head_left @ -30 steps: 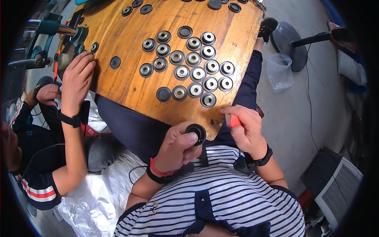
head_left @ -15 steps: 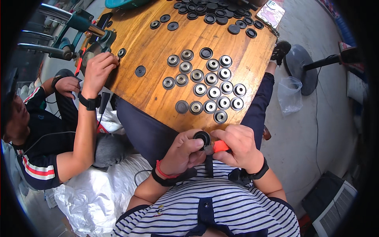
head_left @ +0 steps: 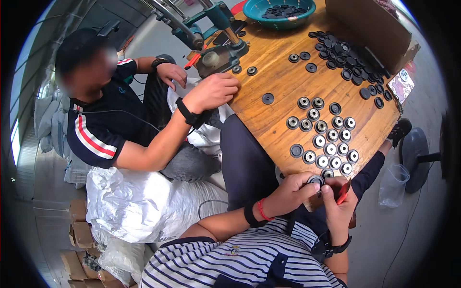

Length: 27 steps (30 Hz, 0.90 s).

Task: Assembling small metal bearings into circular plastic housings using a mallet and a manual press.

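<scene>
My left hand (head_left: 289, 194) is closed on a round black plastic cap (head_left: 315, 180) at the near edge of the wooden table. Beside it, my right hand (head_left: 340, 215) grips a small tool with a red handle (head_left: 343, 194), and its thumb meets the cap's lower rim. The tool's tip is hidden from me. Just beyond my hands lie several black caps with metal centres (head_left: 330, 149), spread loosely over the wood. Among them sits a plain black cap (head_left: 296, 150) with no metal in it.
To my left, a co-worker's hand (head_left: 214, 93) rests by the table edge (head_left: 238, 106), near a green press (head_left: 223, 50). A teal basin (head_left: 280, 22) of black caps stands at the back. A heap of black caps (head_left: 353, 62) lies before a cardboard box (head_left: 367, 29).
The view has swung left, so the table sits further right. My right thumb has come onto the cap, and the red handle has turned downward in my right hand.
</scene>
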Available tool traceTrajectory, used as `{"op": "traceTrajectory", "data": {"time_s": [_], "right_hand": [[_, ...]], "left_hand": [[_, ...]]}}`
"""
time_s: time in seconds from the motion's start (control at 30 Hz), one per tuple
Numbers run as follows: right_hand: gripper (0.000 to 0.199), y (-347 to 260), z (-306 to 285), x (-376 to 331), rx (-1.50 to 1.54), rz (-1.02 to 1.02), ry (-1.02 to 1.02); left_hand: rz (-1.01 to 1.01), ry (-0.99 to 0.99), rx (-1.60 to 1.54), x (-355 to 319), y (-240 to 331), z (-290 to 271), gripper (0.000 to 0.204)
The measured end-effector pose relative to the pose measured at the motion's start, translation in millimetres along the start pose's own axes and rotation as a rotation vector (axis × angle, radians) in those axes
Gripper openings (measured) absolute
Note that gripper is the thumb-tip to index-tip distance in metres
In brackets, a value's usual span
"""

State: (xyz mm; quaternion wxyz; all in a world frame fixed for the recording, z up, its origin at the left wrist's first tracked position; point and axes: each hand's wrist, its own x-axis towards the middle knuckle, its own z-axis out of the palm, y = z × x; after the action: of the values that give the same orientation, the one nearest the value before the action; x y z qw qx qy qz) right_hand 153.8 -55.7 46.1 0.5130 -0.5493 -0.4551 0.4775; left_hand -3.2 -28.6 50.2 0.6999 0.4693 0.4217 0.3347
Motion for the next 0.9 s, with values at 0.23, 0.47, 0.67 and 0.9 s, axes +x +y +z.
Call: {"op": "traceTrajectory", "data": {"time_s": [0.23,0.47,0.67,0.9], "right_hand": [[0.007,11,-1,6,-0.37,-0.131,-0.113],[0.012,14,-25,36,-0.21,0.111,0.014],[0.031,7,-83,169,-0.863,-0.007,0.292],[0.038,44,-103,155,-0.226,-0.36,0.725]], "left_hand": [[0.458,0.248,0.73,-1,-14,1,0.022],[0.212,0.258,0.644,3,6,-36,0.022],[-0.105,0.327,0.622,24,19,-105,0.033],[-0.116,0.499,1.294,50,46,-108,0.029]]}}
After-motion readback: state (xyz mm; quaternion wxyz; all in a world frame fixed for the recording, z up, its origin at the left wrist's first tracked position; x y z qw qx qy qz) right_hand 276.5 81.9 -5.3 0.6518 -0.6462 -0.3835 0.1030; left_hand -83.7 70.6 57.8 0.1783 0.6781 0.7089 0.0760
